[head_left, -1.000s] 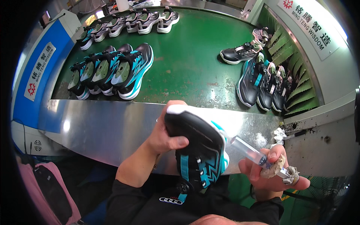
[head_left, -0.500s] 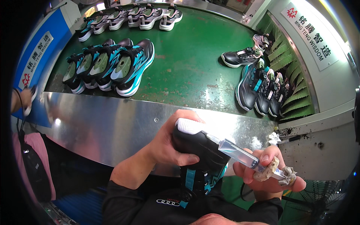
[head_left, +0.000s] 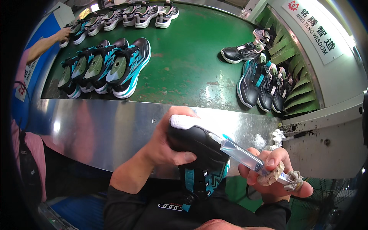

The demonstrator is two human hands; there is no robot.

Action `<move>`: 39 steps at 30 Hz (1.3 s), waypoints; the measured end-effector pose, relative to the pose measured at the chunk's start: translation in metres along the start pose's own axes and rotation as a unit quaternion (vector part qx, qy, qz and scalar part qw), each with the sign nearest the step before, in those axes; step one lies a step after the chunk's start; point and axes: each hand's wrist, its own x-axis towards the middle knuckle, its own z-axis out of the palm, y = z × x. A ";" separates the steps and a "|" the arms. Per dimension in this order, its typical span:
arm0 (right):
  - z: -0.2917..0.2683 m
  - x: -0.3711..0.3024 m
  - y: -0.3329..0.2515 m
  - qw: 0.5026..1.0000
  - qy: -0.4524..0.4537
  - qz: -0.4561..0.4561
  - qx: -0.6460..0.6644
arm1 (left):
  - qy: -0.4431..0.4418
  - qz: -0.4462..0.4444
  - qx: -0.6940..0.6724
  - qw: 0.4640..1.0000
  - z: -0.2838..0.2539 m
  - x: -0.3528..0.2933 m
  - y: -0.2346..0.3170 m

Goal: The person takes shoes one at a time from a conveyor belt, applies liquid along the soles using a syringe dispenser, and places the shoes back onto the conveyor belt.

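Observation:
My left hand (head_left: 161, 143) is wrapped round the toe end of a black shoe (head_left: 195, 147) with a white sole edge and teal trim. It is tilted, toe away from me, above the near edge of the workbench. In my right hand (head_left: 281, 157) is a clear syringe (head_left: 242, 154) with pale liquid inside, its flange and plunger end padded with beige wrapping. My thumb sits at the plunger end. The nozzle meets the shoe near the line between sole and upper; whether liquid comes out is too small to tell.
A green conveyor belt (head_left: 184, 69) behind a steel ledge (head_left: 96, 130) carries teal-black shoes (head_left: 128, 69), a far row of shoes (head_left: 142, 17) and more shoes (head_left: 251, 82) beside the strip-curtained machine opening (head_left: 297, 82). A co-worker's hand (head_left: 63, 34) touches a shoe at far left.
The co-worker's hand has moved up from the left side to the far row, with a shoe there. My view has shifted slightly; my hands keep nearly the same hold.

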 end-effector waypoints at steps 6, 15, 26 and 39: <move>-0.005 -0.008 0.003 0.999 0.041 0.011 -0.025 | 0.026 -0.011 0.026 0.999 -0.002 0.001 0.004; -0.015 -0.026 0.014 0.999 0.039 -0.024 0.014 | 0.093 -0.061 -0.004 0.994 -0.003 0.004 0.007; -0.033 -0.054 0.038 0.995 0.070 -0.055 0.040 | 0.122 -0.121 -0.111 0.979 -0.011 0.007 0.004; -0.036 -0.094 0.042 0.996 0.072 0.017 0.053 | 0.118 -0.156 -0.219 0.956 -0.040 0.000 -0.008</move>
